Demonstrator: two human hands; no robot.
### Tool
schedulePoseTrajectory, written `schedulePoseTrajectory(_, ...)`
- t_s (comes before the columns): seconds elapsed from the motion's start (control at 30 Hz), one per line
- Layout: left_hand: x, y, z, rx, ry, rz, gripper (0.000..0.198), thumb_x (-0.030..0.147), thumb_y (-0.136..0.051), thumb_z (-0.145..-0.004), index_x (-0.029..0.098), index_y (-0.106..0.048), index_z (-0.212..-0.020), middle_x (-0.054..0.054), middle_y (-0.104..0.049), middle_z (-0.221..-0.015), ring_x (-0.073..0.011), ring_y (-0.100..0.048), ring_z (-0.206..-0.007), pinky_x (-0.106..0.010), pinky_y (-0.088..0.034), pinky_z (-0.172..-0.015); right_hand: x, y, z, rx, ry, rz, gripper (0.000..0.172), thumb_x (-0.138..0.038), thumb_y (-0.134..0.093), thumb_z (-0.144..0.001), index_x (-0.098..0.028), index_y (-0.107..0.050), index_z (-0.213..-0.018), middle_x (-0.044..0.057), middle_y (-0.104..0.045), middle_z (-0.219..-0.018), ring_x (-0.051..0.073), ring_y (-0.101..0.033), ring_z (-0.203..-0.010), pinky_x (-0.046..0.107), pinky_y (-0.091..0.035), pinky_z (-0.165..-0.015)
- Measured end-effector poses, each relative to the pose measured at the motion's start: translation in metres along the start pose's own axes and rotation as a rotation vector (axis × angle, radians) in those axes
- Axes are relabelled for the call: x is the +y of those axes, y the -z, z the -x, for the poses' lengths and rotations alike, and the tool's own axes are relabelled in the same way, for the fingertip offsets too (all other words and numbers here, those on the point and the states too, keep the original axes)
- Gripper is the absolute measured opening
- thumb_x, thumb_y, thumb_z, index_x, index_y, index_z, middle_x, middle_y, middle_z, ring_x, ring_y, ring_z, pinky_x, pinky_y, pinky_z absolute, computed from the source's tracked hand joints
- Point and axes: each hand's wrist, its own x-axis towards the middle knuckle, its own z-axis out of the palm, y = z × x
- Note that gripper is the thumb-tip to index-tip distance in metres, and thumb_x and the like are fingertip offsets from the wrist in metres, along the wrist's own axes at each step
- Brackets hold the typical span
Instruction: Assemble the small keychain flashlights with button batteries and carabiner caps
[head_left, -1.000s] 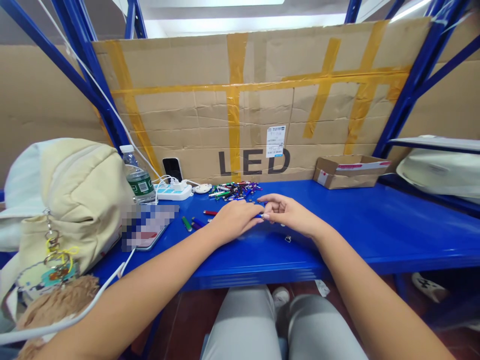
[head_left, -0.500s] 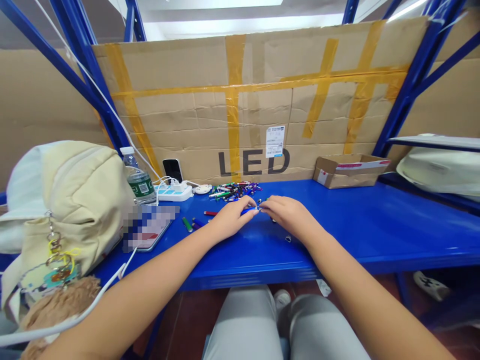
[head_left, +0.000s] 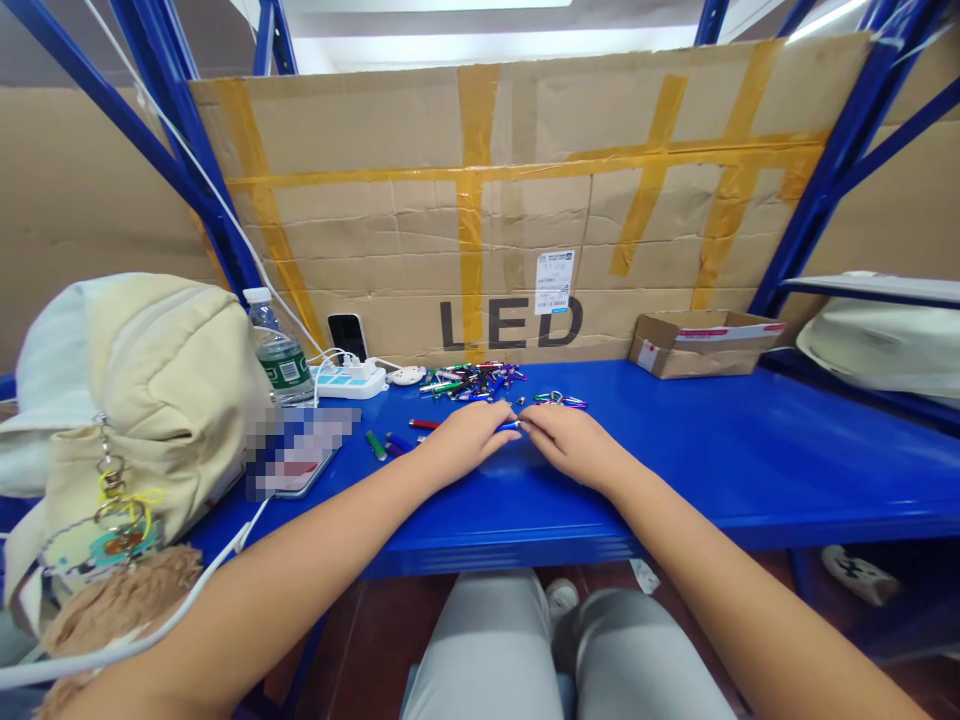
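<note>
The left hand [head_left: 465,440] and right hand [head_left: 571,445] pinch a small blue cylinder [head_left: 510,426] between them, with a pile of small colourful metal pieces [head_left: 471,381] just ahead on the bench [head_left: 675,470].

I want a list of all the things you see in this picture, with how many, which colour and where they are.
Blue cylinder: one, blue, between both hands' fingertips.
Cylinder pile: many, mixed colours, back of shelf.
Loose cylinders: several, red, green, blue, left of hands.
Carabiner keychains: a few, silver and mixed, right of pile.
Steel shelf: one, blue, under these things.
Cardboard sheet: one, brown, yellow tape, printed LED, behind shelf.
Cardboard box: one, brown, shelf's right.
Power strip: one, white and blue, shelf's left.
Water bottle: one, clear, green label, left of strip.
Canvas bag: one, cream, far left.
Left hand, right hand: two, centre of shelf.
Legs: two, grey trousers, below shelf.
</note>
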Motion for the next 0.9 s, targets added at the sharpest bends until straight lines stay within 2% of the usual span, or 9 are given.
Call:
schedulePoseTrajectory(0.17,0.000,-0.001,-0.001,0.001,-0.211,-0.349,0.034,0.033,-0.031,-0.098,0.015,-0.058,-0.088,-0.008,-0.062,-0.082,-0.0194,-0.053,-0.080,-0.032,-0.041,-0.077,0.001,0.002,-0.001,-0.089,-0.172,-0.463,0.023,-0.027,-0.039,-0.090,-0.020,-0.048,-0.070,-0.002,-0.056,-0.061,0.013,-0.052,-0.061,0.025,-0.040,-0.064)
schedulePoseTrajectory(0.27,0.002,-0.001,-0.001,0.004,-0.241,-0.383,0.035,0.032,-0.029,-0.099,0.015,-0.059,-0.089,-0.009,-0.062,-0.080,-0.0206,-0.053,-0.080,-0.033,-0.040,-0.077,0.004,0.003,-0.002,-0.164,-0.240,-0.631,0.021,-0.026,-0.040,-0.088,-0.020,-0.047,-0.070,-0.005,-0.051,-0.054,0.012,-0.048,-0.055,0.025,-0.039,-0.061)
schedulePoseTrajectory(0.33,0.003,-0.001,-0.002,-0.004,-0.194,-0.304,0.032,0.033,-0.033,-0.098,0.015,-0.058,-0.089,-0.009,-0.062,-0.082,-0.0208,-0.054,-0.081,-0.033,-0.041,-0.078,0.005,0.003,-0.002,-0.170,-0.258,-0.679,0.021,-0.028,-0.039,-0.089,-0.020,-0.047,-0.071,-0.005,-0.049,-0.052,0.011,-0.046,-0.052,0.024,-0.039,-0.059)
schedulePoseTrajectory(0.4,0.004,-0.001,-0.004,0.010,-0.095,-0.142,0.027,0.034,-0.038,-0.096,0.016,-0.058,-0.091,-0.008,-0.064,-0.088,-0.0205,-0.056,-0.085,-0.032,-0.043,-0.079,0.005,0.003,-0.001,-0.115,-0.245,-0.602,0.025,-0.032,-0.037,-0.091,-0.020,-0.047,-0.071,-0.003,-0.052,-0.057,0.012,-0.049,-0.055,0.025,-0.039,-0.060)
schedulePoseTrajectory(0.47,0.004,-0.001,-0.004,0.034,0.007,0.055,0.022,0.034,-0.042,-0.094,0.017,-0.057,-0.096,-0.006,-0.064,-0.095,-0.0194,-0.058,-0.088,-0.031,-0.044,-0.080,0.005,0.004,0.000,-0.043,-0.196,-0.416,0.027,-0.035,-0.036,-0.093,-0.019,-0.050,-0.075,0.001,-0.059,-0.069,0.014,-0.054,-0.065,0.026,-0.040,-0.064)
schedulePoseTrajectory(0.57,0.001,0.001,-0.003,0.035,0.092,0.256,0.020,0.035,-0.045,-0.091,0.018,-0.056,-0.097,-0.004,-0.065,-0.097,-0.0183,-0.060,-0.091,-0.029,-0.045,-0.082,0.002,0.006,0.003,-0.032,-0.108,-0.120,0.025,-0.034,-0.035,-0.095,-0.019,-0.054,-0.090,0.005,-0.065,-0.087,0.017,-0.058,-0.078,0.028,-0.039,-0.068)
schedulePoseTrajectory(0.73,-0.003,0.002,0.001,-0.007,0.109,0.346,0.019,0.036,-0.051,-0.087,0.018,-0.056,-0.091,-0.002,-0.065,-0.094,-0.0177,-0.059,-0.088,-0.029,-0.045,-0.081,-0.004,0.008,0.005,-0.113,-0.039,0.203,0.025,-0.028,-0.035,-0.096,-0.019,-0.056,-0.087,0.006,-0.065,-0.079,0.017,-0.058,-0.070,0.026,-0.033,-0.062)
schedulePoseTrajectory(0.9,-0.004,-0.003,0.001,-0.062,0.221,0.528,0.022,0.039,-0.053,-0.085,0.017,-0.053,-0.088,0.001,-0.060,-0.076,-0.0133,-0.056,-0.066,-0.026,-0.043,-0.064,-0.005,0.007,0.003,-0.154,-0.029,0.289,0.018,-0.022,-0.040,-0.093,-0.019,-0.056,-0.088,0.007,-0.067,-0.082,0.017,-0.060,-0.073,0.026,-0.032,-0.061)
